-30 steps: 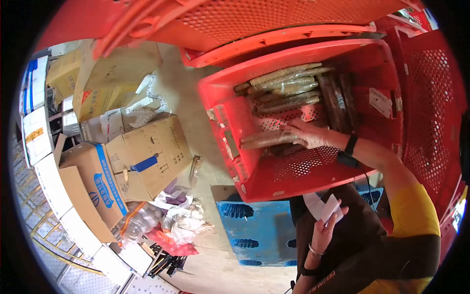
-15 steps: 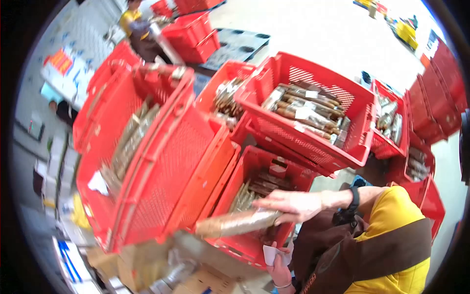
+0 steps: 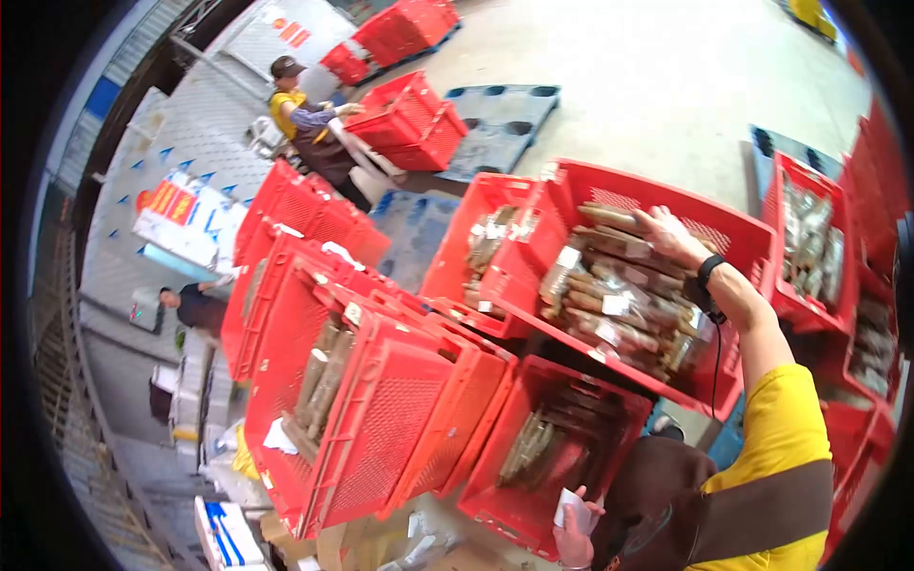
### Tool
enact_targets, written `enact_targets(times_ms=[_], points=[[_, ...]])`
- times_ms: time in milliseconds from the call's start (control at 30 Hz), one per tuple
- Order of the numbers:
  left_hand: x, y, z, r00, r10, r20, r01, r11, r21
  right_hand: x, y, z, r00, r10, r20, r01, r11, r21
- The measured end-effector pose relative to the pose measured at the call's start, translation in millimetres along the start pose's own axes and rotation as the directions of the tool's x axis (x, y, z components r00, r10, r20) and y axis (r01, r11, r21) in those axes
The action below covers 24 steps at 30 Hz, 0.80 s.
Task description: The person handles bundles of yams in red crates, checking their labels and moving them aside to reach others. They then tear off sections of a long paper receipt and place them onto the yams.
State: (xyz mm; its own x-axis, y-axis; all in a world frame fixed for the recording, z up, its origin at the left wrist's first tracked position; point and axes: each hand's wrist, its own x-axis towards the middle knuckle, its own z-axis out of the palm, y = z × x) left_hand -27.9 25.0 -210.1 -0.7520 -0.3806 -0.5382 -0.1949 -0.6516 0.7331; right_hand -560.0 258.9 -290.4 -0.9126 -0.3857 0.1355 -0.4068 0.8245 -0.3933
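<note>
My right hand (image 3: 670,236) reaches over the upper red crate (image 3: 733,233) and grips a brown wrapped roll (image 3: 609,219) lying on top of the pile of wrapped rolls (image 3: 619,300) in it. A black band sits on that wrist. My left hand (image 3: 576,528) is low by my brown apron and pinches a small white paper slip (image 3: 569,507). Right below, the lower red crate (image 3: 505,514) holds a few more wrapped rolls (image 3: 533,443).
Several red crates (image 3: 381,419) with rolls are stacked at the left and right (image 3: 809,238). A person in a yellow shirt (image 3: 305,124) handles a crate far off. Blue pallets (image 3: 505,124) lie on the grey floor. Another person (image 3: 195,305) stands at the left wall.
My right hand has carried a wrapped roll up from the lower crate onto the pile in the upper crate. My view has swung upward from the cardboard boxes toward the hall.
</note>
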Motion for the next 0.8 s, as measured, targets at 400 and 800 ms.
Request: enact_targets(times_ms=[400, 800], points=[[-37.9, 41.9, 20.4, 0.893, 0.25, -0.375, -0.129, 0.939, 0.317, 46.4, 42.3, 67.5, 0.994, 0.063, 0.094, -0.015, 0.896, -0.443], [-184.9, 182.0, 11.1, 0.509, 0.711, 0.485, -0.617, 0.694, -0.37, -175.2, -246.8, -12.6, 0.688, -0.649, 0.325, 0.6, 0.76, 0.249]])
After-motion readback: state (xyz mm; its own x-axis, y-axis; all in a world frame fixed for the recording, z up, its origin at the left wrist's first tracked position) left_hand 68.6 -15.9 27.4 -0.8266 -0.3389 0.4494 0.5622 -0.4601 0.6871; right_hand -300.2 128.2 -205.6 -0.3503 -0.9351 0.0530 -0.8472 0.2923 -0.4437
